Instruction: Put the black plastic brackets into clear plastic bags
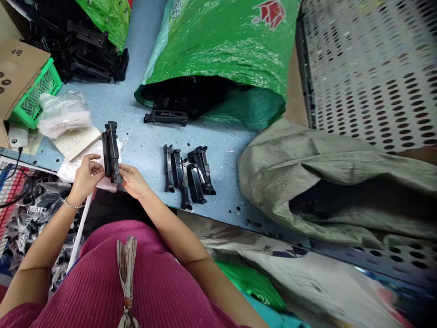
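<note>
A black plastic part [112, 152] stands upright between my two hands, above the blue table's front edge. My right hand [134, 181] has its fingers closed on the part's lower right side. On the other side, my left hand [88, 175] has its fingers curled together by the part's lower left edge; whether it grips the part is hard to tell. Several similar black parts [189, 176] lie side by side on the blue table [139, 132] to the right. Under the white plastic bags [64, 114] lies a flat beige sheet [77, 143].
An open green sack [232, 50] with black parts at its mouth lies at the back. A grey sack [273, 168] and a perforated metal panel [372, 68] are at the right. Bagged items [37, 214] fill a container at lower left. A green basket [37, 98] stands beyond.
</note>
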Motion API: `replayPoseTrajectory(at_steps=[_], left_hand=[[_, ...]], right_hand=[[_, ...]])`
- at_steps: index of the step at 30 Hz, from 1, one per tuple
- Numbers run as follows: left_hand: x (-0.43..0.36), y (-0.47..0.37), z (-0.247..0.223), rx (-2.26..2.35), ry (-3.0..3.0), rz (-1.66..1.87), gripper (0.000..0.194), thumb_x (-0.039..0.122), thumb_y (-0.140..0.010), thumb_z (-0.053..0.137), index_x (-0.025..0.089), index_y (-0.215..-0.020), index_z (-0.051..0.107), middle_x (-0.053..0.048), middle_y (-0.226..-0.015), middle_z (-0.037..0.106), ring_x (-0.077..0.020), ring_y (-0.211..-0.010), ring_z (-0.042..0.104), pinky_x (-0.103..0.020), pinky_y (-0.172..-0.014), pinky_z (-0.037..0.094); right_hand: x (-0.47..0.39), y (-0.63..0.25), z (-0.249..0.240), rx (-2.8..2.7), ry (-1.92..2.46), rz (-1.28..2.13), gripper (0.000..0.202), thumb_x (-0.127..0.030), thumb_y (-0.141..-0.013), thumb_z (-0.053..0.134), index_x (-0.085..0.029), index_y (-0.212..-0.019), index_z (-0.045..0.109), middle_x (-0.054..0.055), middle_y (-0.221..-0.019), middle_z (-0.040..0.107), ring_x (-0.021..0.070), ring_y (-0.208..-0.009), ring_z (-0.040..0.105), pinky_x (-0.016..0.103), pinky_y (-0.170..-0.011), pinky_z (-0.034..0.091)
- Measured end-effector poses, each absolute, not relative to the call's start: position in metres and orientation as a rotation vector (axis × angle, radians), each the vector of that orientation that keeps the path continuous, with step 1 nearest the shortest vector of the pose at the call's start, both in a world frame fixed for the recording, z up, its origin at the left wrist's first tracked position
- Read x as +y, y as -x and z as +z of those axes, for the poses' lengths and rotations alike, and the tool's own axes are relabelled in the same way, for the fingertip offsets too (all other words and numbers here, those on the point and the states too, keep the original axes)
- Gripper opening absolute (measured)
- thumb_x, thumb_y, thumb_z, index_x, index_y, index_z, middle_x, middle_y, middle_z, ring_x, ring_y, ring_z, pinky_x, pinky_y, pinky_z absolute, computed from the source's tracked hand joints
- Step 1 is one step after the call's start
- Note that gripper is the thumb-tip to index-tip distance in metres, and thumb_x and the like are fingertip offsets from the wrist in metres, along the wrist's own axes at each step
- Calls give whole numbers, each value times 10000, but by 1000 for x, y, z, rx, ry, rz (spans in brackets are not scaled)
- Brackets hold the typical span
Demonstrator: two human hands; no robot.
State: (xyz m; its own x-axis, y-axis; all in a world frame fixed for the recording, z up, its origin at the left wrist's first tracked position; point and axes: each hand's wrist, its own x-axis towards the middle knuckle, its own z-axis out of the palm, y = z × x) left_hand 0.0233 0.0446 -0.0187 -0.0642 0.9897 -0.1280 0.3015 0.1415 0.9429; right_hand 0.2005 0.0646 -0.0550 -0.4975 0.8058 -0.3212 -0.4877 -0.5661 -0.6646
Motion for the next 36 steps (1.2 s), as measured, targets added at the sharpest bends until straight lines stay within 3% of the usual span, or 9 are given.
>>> replayPoseTrajectory(at_steps=[6, 14, 17, 21, 24, 26, 29, 33, 36], left_hand=[[46, -8, -16, 1478, -1134, 1195, 428, 234, -671, 815, 220, -883, 444, -9, -871, 699, -103, -695, 626, -245, -674, 486], [42, -2, -17, 1761, -1782, 1009, 85, 149, -825, 603, 195, -896, 604, -54, -959, 640, -168, -825, 620, -330, -773, 523], [41, 10, -11, 1868, -2180, 705, 246, 88, -862, 496, 188, -879, 720, -107, -1125, 674, -236, -976, 638, -395, -846, 531], [44, 17, -11, 1825, -2098, 714, 300, 151, -910, 526, 183, -1095, 760, -101, -1174, 709, -194, -871, 679, -360, -819, 571], [48, 20, -13, 1696, -1942, 797, 363, 164, -897, 581, 179, -1229, 726, -115, -1278, 686, -135, -764, 668, -321, -760, 598], [47, 25, -14, 1638, -1956, 798, 482, 104, -868, 579, 183, -1334, 675, -137, -1364, 652, -201, -1007, 701, -358, -864, 614], [36, 25, -12, 1590, -2040, 795, 638, 48, -886, 531, 212, -1503, 533, -154, -1500, 553, -270, -1353, 575, -432, -1055, 569], [7, -2, -11, 1314, -2246, 757, 739, 45, -951, 486, 306, -1624, 328, -115, -1554, 510, -237, -1437, 514, -420, -1169, 500], [-9, -32, -8, 1073, -2298, 673, 776, 28, -961, 439, 313, -1653, 234, -113, -1563, 503, -215, -1441, 512, -392, -1180, 494]], right_hand=[[68, -207, -58, -583, 811, 2032, 422, -538, -658, 911, -184, -812, 739, 39, -786, 751, 201, -852, 711, 308, -768, 569], [70, -186, -57, -721, 877, 1933, 411, -495, -651, 906, -184, -872, 754, -10, -796, 718, 129, -734, 627, 254, -718, 519], [70, -189, -60, -696, 919, 1902, 408, -516, -681, 874, -180, -874, 745, -2, -805, 713, 139, -750, 628, 252, -693, 517], [52, -211, -52, -701, 959, 1867, 366, -523, -774, 814, -191, -892, 716, 2, -764, 705, 137, -685, 637, 231, -593, 506], [28, -230, -49, -650, 742, 2301, 364, -498, -841, 772, -155, -921, 681, 40, -720, 703, 130, -548, 615, 220, -463, 468], [16, -237, -53, -493, 591, 2583, 329, -423, -860, 767, -122, -945, 662, 74, -761, 719, 104, -520, 586, 184, -412, 436], [13, -237, -65, -166, 524, 2761, 254, -342, -953, 656, -97, -1020, 650, 78, -815, 716, 59, -518, 526, 117, -382, 389], [25, -228, -77, -112, 639, 2700, 231, -331, -995, 581, -115, -968, 655, -3, -659, 636, 37, -443, 437, 103, -401, 395], [24, -221, -72, -508, 889, 2392, 254, -392, -951, 642, -155, -861, 643, -23, -603, 605, 76, -467, 518, 161, -443, 438]])
